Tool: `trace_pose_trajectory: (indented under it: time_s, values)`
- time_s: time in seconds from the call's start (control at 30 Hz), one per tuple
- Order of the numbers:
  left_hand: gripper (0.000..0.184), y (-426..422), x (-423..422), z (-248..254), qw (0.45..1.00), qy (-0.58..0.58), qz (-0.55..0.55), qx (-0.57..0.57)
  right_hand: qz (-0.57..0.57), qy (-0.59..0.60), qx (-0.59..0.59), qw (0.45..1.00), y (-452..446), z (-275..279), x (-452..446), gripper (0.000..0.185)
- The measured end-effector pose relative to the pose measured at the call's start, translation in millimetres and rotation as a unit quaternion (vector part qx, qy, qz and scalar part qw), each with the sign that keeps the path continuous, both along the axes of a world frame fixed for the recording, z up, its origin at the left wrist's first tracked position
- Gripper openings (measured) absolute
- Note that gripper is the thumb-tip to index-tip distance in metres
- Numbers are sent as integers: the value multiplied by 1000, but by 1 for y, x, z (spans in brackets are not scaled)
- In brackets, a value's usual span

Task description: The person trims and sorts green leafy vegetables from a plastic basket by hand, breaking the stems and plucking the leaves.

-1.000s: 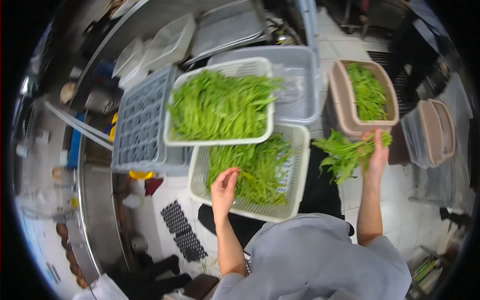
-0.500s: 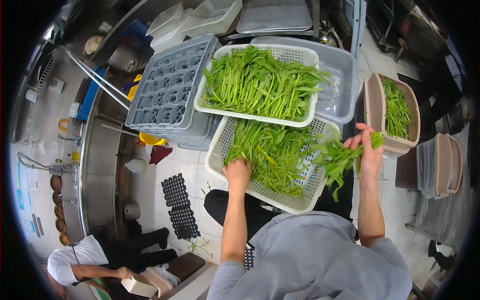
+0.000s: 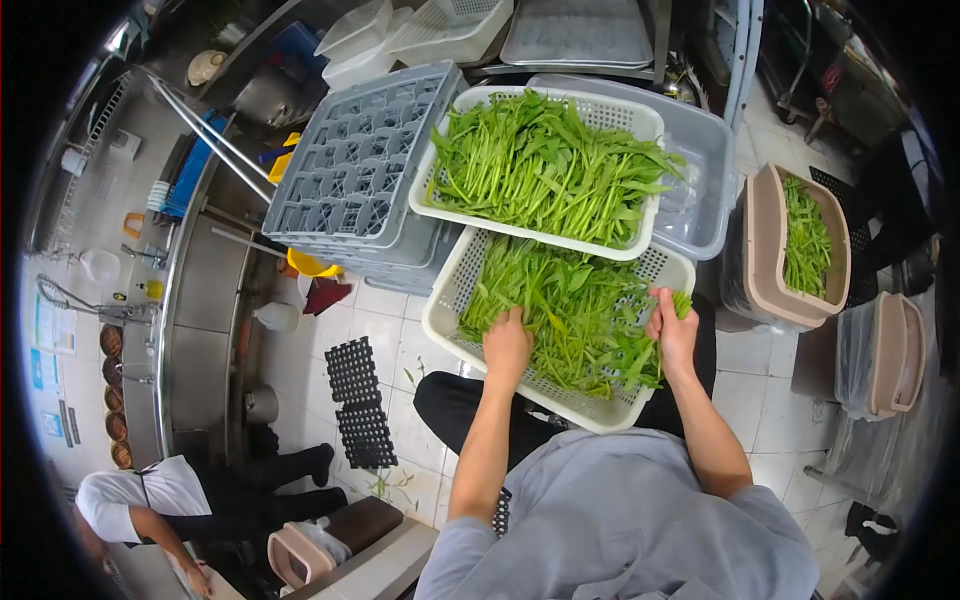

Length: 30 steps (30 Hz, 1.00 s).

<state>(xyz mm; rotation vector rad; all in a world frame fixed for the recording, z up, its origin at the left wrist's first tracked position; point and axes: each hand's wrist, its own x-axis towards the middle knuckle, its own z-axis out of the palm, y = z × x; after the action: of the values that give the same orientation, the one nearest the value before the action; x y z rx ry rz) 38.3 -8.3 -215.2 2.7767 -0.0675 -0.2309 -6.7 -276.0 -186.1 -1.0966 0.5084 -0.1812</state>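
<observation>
My left hand (image 3: pixel 509 345) reaches into the lower white perforated basket (image 3: pixel 440 318), fingers curled among loose water spinach (image 3: pixel 560 290) and partly hidden by it. At that basket's right side, my right hand (image 3: pixel 675 325) is closed around a bunch of water spinach (image 3: pixel 682 303). The cut stem ends point up out of the fist, while leaves hang below over the basket. A second white basket (image 3: pixel 424 195), heaped with green stems laid roughly side by side, rests partly over the far edge of the lower one.
Grey glass racks (image 3: pixel 350 170) are stacked at the left, and a grey plastic tub (image 3: pixel 705 200) sits behind the upper basket. On the right stands a beige bin (image 3: pixel 757 250) with greens in it. Lower left, a co-worker (image 3: pixel 165 500) bends near another bin (image 3: pixel 290 555).
My right hand has brought its bunch left and down to the lower basket's right side. My left hand stays among the greens. The co-worker's hand has moved away from a pale box.
</observation>
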Motion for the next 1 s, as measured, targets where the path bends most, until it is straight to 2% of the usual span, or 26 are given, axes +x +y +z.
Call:
trace_pose_trajectory:
  time_s: [0.03, 0.1, 0.13, 0.2, 0.27, 0.37, 0.4, 0.47, 0.53, 0.57, 0.6, 0.67, 0.7, 0.77, 0.8, 0.87, 0.93, 1.0]
  values:
    - [42, 0, -6, 9, 1000, 2, 1, 2, 1, 2, -5, 1000, 0, -4, -1, 29]
    - [40, -2, -19, 25, 993, -33, -14, -108, 5, 2, -5, 1000, 0, -8, -3, 29]
    - [40, -1, -25, 31, 994, -30, -17, -108, 7, -2, -7, 1000, -2, -8, -5, 29]
    - [35, 4, -33, 45, 978, -125, -30, -161, 6, 4, -17, 1000, -2, -7, -5, 30]
    - [30, 7, -35, 57, 978, -138, -4, -159, 7, 7, -27, 1000, -2, -7, -4, 30]
    - [23, 19, -37, 69, 968, -241, -23, -61, 11, 4, -25, 1000, -2, -9, -5, 29]
    - [23, 19, -38, 75, 968, -242, -23, -61, 25, 6, -41, 999, -3, -7, -5, 26]
    - [20, 19, -38, 85, 966, -190, 30, -174, 38, 7, -57, 998, -2, -2, -5, 23]
    - [19, 14, -36, 98, 962, -186, 28, -196, 34, -129, -316, 939, 7, 22, 0, 15]
    - [19, 13, -34, 102, 960, -182, 18, -214, 83, -128, -374, 915, 5, 42, -1, 15]
    - [20, 10, -34, 106, 956, -177, 8, -233, 79, -126, -375, 915, 8, 57, 1, 15]
    - [20, 1, -33, 116, 955, -163, -24, -246, 178, -273, -436, 839, 15, 76, 8, 26]
    - [21, -3, -33, 121, 953, -151, -50, -257, 172, -271, -439, 839, 20, 82, 13, 26]
    - [22, -13, -33, 132, 956, -126, -61, -259, 243, -299, -530, 756, 32, 93, 20, 35]
    - [23, -17, -34, 136, 959, -101, -65, -257, 239, -298, -532, 756, 38, 96, 22, 35]
    - [23, -25, -36, 138, 952, -109, -67, -277, 300, -271, -583, 705, 45, 96, 27, 36]
    - [21, -29, -38, 141, 939, -16, 54, -340, 322, -263, -585, 696, 46, 88, 31, 39]
    - [19, -29, -37, 139, 927, -10, 63, -369, 365, -245, -588, 679, 46, 85, 30, 35]
